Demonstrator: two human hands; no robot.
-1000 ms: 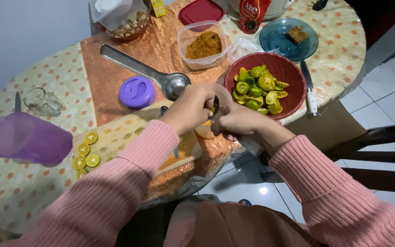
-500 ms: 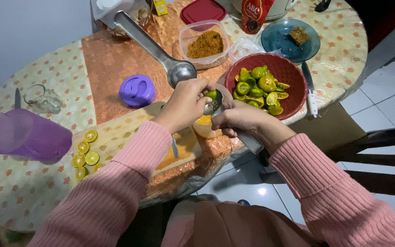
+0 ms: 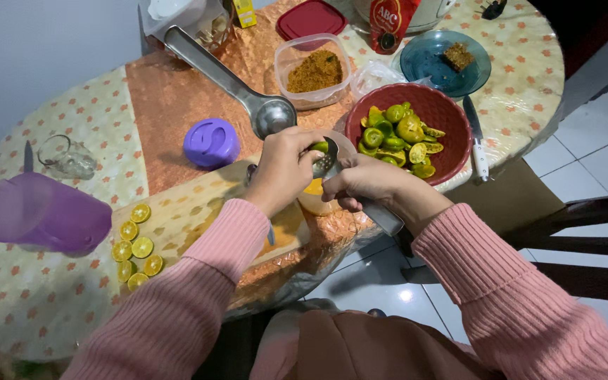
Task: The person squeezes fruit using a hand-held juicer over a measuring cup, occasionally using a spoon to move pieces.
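My left hand (image 3: 284,167) pinches a green lime half (image 3: 320,146) and presses it into the perforated cup of a metal citrus squeezer (image 3: 329,163). My right hand (image 3: 366,184) grips the squeezer's lower handle (image 3: 383,217), which sticks out past the table edge. The squeezer's upper arm (image 3: 212,67) is swung open toward the far left. Under the cup stands a small glass with orange juice (image 3: 314,191), mostly hidden by my hands.
A red bowl (image 3: 453,163) of squeezed lime halves sits just right of my hands. A cutting board (image 3: 191,211) carries several cut halves (image 3: 138,243). Also here: purple lid (image 3: 211,143), purple jug (image 3: 43,214), plastic tub (image 3: 314,70), blue plate (image 3: 445,63), knife (image 3: 480,158), chair (image 3: 585,239).
My left hand has brought a green lime half into the squeezer's cup. The open upper arm has tilted slightly further back. My right hand stays on the handle.
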